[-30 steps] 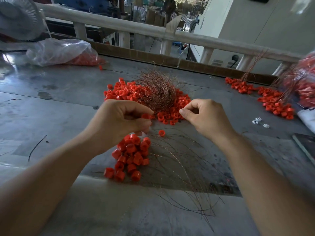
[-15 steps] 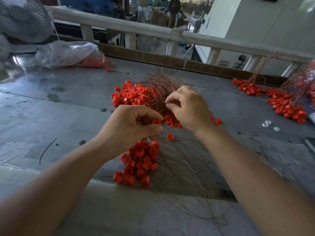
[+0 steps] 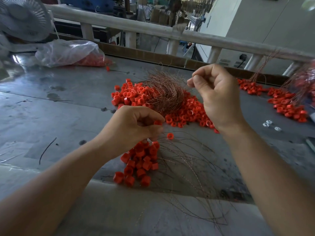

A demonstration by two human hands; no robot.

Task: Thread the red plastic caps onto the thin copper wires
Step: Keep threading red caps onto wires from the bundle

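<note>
On the table, your left hand pinches one red cap above a heap of caps. Your right hand, beside the wire tangle, presses thumb to forefinger; any wire held is indiscernible.

Single head view, close, facing forward-down over table

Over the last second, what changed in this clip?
The right hand reached to the wire tangle, then lifted up and away, fingertips pinching what seems a wire. The left hand kept pinching a red cap over the near cap pile; piles unmoved.
</note>
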